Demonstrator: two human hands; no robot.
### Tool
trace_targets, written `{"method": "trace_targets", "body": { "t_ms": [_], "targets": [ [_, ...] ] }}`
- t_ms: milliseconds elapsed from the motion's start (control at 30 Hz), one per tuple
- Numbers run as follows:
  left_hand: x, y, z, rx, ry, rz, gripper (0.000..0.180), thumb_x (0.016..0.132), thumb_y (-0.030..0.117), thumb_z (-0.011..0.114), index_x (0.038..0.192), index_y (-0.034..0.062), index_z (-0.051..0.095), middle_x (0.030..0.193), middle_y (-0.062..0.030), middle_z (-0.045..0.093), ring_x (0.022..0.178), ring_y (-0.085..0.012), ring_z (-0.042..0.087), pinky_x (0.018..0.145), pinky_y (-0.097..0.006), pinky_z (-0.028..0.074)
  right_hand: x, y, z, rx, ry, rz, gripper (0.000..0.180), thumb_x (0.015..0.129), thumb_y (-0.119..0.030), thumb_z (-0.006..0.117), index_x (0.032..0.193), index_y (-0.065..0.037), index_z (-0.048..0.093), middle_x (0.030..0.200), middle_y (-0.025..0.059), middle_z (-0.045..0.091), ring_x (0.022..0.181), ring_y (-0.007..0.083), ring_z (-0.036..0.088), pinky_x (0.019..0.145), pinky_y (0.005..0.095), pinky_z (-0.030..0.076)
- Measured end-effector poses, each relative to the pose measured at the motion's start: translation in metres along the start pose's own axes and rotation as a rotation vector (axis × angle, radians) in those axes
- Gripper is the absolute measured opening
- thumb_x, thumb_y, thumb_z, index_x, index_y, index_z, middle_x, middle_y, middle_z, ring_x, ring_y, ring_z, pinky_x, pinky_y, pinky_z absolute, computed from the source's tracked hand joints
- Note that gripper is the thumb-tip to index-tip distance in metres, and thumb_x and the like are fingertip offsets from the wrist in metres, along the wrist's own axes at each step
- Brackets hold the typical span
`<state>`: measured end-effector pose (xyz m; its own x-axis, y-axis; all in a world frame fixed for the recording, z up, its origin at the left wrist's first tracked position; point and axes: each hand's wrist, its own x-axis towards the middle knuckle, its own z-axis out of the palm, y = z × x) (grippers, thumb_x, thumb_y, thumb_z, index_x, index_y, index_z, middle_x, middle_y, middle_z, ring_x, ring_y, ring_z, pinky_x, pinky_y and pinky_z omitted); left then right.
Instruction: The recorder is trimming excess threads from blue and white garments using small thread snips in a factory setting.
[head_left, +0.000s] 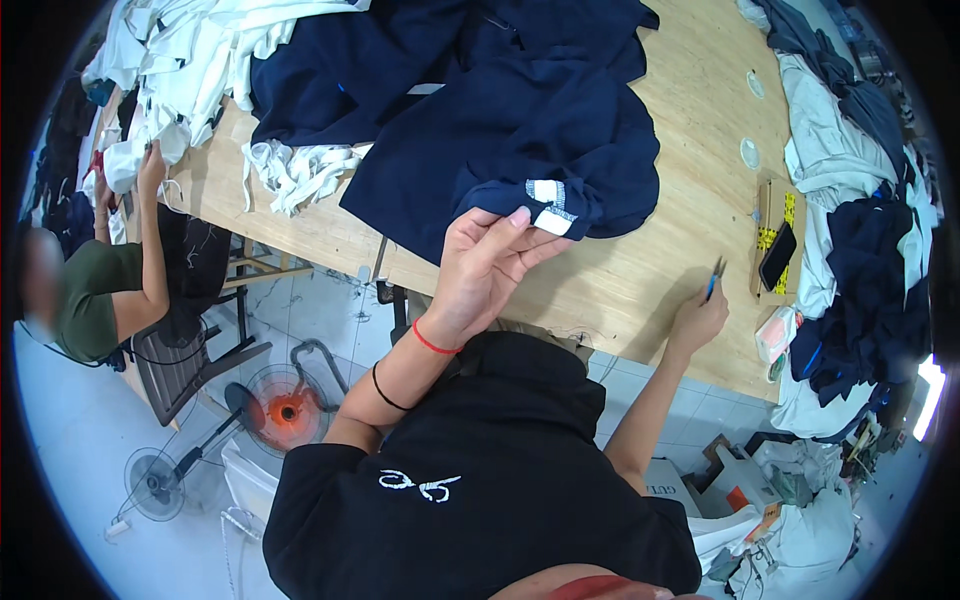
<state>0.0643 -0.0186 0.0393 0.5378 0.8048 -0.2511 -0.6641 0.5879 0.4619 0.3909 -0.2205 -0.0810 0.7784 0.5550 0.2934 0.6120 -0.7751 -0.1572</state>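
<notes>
A dark navy garment lies spread over the near part of the wooden table. My left hand pinches its gathered edge, where a white label and a white stitched patch show between thumb and fingers. Further right, my right hand rests at the tabletop, its fingers wrapped round small thread snips. The pointed blades face away from me, apart from the garment, and a blue part shows at the fingers.
White fabric strips lie left of the garment, with a white cloth pile behind. A dark phone leans on a cardboard box at right, beside heaped clothes. A co-worker handles white cloth at far left; fans stand below.
</notes>
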Motion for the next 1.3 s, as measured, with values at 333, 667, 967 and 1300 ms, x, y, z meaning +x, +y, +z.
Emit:
{"method": "trace_targets", "body": {
  "t_ms": [333,667,967,1300],
  "targets": [
    [-0.004,-0.008,-0.005,0.194,-0.052,0.046,0.022,0.104,-0.001,0.064,0.126,-0.0051,0.067,0.119,-0.0189,0.075,0.109,-0.0275,0.076,0.098,-0.044,0.066,-0.006,-0.097,-0.081,1.231,-0.432,0.276,0.026,0.109,-0.008,0.056,0.135,-0.002,0.060,0.099,0.0031,0.062,0.085,0.0074,0.057,0.076,0.0243,0.050],
    [-0.013,-0.011,-0.007,0.467,-0.126,0.100,0.020,0.101,-0.003,0.070,0.120,-0.0043,0.071,0.112,-0.0133,0.077,0.103,-0.0185,0.075,0.097,-0.038,0.064,-0.035,-0.196,-0.141,1.267,-0.536,-0.210,0.035,0.092,-0.014,0.087,0.114,-0.002,0.063,0.082,0.0010,0.061,0.071,0.0057,0.054,0.063,0.0208,0.044],
    [-0.017,-0.006,0.001,0.509,-0.071,0.109,0.013,0.095,-0.001,0.080,0.107,-0.0018,0.078,0.101,-0.0059,0.079,0.091,-0.0082,0.070,0.083,-0.025,0.057,-0.031,-0.198,-0.140,1.134,-0.483,-0.297,0.032,0.089,-0.018,0.091,0.100,-0.002,0.065,0.068,0.0007,0.060,0.060,0.0051,0.051,0.055,0.0219,0.039],
    [-0.016,-0.004,-0.004,0.572,-0.060,0.138,0.011,0.091,-0.002,0.083,0.101,-0.0019,0.080,0.095,-0.0044,0.079,0.085,-0.0055,0.068,0.077,-0.023,0.055,-0.031,-0.200,-0.145,1.139,-0.489,-0.313,0.029,0.089,-0.016,0.090,0.096,-0.002,0.065,0.066,0.0008,0.059,0.058,0.0040,0.051,0.053,0.0216,0.037]
  ]
}}
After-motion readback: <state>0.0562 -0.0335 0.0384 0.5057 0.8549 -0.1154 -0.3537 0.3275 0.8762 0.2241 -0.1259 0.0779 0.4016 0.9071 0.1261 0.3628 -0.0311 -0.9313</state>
